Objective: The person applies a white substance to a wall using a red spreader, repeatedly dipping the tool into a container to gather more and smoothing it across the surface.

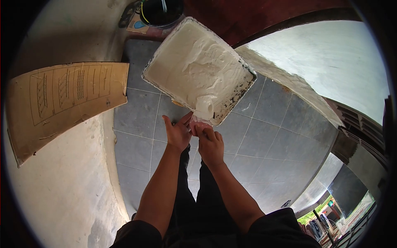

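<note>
A squarish tub of thick off-white paste sits in front of me, its rim crusted and its right inner wall specked with dark flecks. At the near corner, my right hand is closed around a small pink thing, whose kind I cannot tell. A wet white lump lies against its far end, just inside the rim. My left hand is beside it, thumb spread away and fingers stretched out, fingertips close to the pink thing and the tub's edge.
Grey floor tiles surround the tub. A cardboard sheet leans against the left wall. Behind the tub stands a black bucket. On the right are a partly white-coated wall and dark slatted woodwork.
</note>
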`<state>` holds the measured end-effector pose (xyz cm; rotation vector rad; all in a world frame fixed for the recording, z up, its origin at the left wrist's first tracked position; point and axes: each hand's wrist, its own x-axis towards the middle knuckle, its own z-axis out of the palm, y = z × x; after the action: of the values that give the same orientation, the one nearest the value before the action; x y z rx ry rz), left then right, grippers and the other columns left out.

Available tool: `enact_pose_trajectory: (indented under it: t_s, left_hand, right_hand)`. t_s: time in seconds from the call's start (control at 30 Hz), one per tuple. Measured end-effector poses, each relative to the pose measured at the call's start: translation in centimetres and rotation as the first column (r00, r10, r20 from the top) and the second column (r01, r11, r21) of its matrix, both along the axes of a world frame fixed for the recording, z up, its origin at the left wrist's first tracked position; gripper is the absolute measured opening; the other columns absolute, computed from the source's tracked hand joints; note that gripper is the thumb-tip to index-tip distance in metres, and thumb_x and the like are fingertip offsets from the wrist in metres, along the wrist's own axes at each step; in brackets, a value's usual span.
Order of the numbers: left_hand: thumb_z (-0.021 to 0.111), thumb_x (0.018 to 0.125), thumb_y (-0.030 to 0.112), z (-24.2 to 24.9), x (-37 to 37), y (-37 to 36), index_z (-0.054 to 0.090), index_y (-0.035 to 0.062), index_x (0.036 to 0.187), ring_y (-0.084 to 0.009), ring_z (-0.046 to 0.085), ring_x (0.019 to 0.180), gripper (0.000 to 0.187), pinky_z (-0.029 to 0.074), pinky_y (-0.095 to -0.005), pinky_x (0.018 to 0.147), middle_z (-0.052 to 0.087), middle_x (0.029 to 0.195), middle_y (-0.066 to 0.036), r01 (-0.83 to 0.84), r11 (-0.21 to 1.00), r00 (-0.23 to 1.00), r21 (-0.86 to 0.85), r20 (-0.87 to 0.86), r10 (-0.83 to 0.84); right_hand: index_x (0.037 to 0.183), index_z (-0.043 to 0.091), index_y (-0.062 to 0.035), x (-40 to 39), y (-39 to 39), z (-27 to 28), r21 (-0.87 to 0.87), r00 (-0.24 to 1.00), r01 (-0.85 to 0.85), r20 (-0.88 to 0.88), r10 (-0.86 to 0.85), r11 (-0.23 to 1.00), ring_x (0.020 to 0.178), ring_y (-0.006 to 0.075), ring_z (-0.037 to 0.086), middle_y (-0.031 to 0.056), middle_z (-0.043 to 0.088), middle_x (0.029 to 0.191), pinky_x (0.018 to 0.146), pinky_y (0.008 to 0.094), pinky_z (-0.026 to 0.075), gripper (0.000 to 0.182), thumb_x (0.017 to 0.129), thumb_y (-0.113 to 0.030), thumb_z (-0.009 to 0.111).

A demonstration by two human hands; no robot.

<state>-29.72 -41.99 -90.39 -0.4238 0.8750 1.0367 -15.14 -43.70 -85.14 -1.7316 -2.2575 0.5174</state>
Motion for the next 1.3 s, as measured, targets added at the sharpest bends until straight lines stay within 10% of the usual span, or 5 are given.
enact_pose_trajectory:
  t_s: [0.2,0.4,0.67,1.0,1.3]
  left_hand:
    - [0.01,0.082,0.098,0.5,-0.6,0.3,0.047,-0.0054,0.15,-0.0328,0.034,0.15,0.129,0.021,-0.0511,0.123,0.046,0.156,-0.02,0.115,0.992,0.988,0.043,-0.108,-0.11]
    - [0.014,0.084,0.098,-0.8,-1.4,1.1,0.053,-0.0034,0.145,-0.0291,0.042,0.142,0.125,0.029,-0.0475,0.118,0.051,0.152,-0.018,0.183,0.982,0.965,0.042,-0.201,-0.171]
    - [0.014,0.079,0.101,-1.2,-2.7,0.9,0.056,-0.0009,0.144,-0.0288,0.043,0.139,0.128,0.024,-0.0454,0.118,0.053,0.149,-0.016,0.133,0.99,0.991,0.054,-0.024,-0.132]
    - [0.016,0.081,0.1,-1.1,-2.8,1.2,0.05,-0.0051,0.147,-0.0329,0.04,0.145,0.129,0.027,-0.0497,0.121,0.05,0.153,-0.019,0.159,0.985,0.982,0.073,-0.111,-0.15]
    - [0.012,0.083,0.098,0.0,0.9,0.2,0.049,-0.0056,0.147,-0.0334,0.041,0.144,0.127,0.029,-0.0503,0.12,0.05,0.151,-0.02,0.109,0.994,0.972,0.016,-0.21,-0.103]
  right_hand:
    - [0.12,0.075,-0.013,1.5,0.5,4.1,0.041,0.976,0.113,-0.191,-0.103,0.993,0.083,0.0215,0.065,0.0053,0.065,0.098,0.076,0.0346,0.054,0.04,0.083,0.002,0.071]
    - [0.114,0.066,-0.0046,-0.9,0.5,-0.5,-0.859,-0.211,0.382,-0.439,-0.873,0.34,0.082,0.0125,0.068,0.0043,0.073,0.102,0.072,0.0278,0.052,0.021,0.096,-0.012,0.073]
    - [0.116,0.064,-0.0079,-5.5,-1.8,-3.3,-0.97,-0.61,0.043,-0.214,-0.763,0.237,0.085,0.0123,0.071,0.0025,0.073,0.102,0.066,0.0267,0.053,0.02,0.099,-0.014,0.072]
    - [0.112,0.066,-0.0064,2.6,-5.5,0.9,-0.945,-0.328,0.22,-0.305,-0.894,0.242,0.071,0.0078,0.062,0.0002,0.07,0.093,0.06,0.0237,0.047,0.016,0.096,-0.011,0.068]
    - [0.115,0.061,0.0022,7.4,9.4,2.7,-0.584,0.887,0.236,-0.198,-0.418,0.777,0.087,0.0379,0.07,0.0221,0.07,0.098,0.078,0.0432,0.053,0.023,0.097,-0.011,0.058]
